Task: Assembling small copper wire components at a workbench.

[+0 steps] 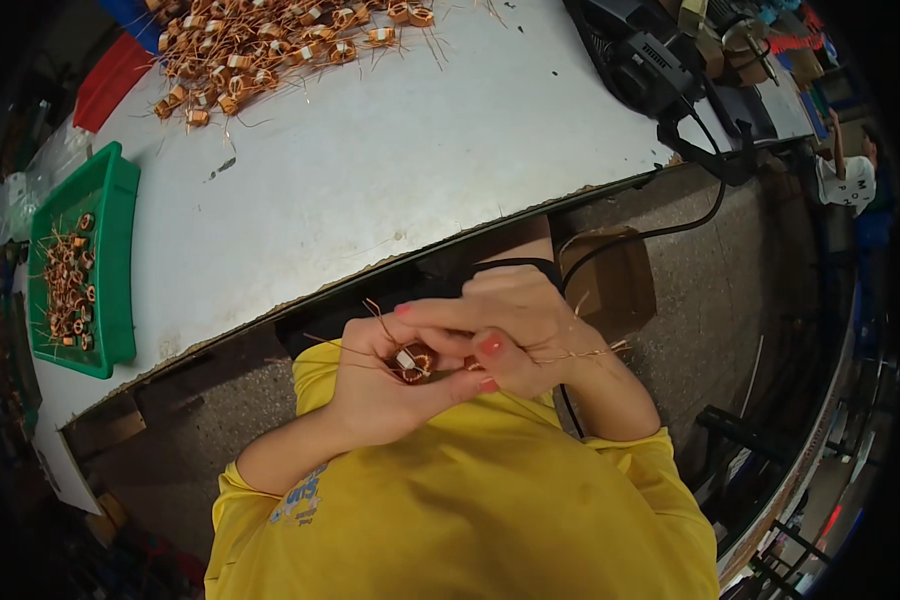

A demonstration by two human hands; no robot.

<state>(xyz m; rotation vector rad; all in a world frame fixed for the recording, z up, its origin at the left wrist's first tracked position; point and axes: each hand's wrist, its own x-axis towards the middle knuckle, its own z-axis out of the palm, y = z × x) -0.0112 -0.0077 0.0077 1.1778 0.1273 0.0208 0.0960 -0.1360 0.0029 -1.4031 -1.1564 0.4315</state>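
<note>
In front of my yellow shirt, my two hands meet above my lap. My left hand (375,390) is curled round a small copper-wound ring coil (411,363) with a white piece at its middle. Loose wire ends stick out past that hand to the left and above. My right hand (525,325) touches the left fingertips, its thumb and fingers closed together. Thin twisted copper wires (585,353) run out from it to the right. What lies between the right fingertips is mostly hidden, though a bit of copper shows there.
A heap of similar coils (260,60) lies on the white table (320,200) at the far left. More coils sit in a green tray (120,260) at the left edge. At the far right are a black device (650,70), its cable and a cardboard box (615,280) below.
</note>
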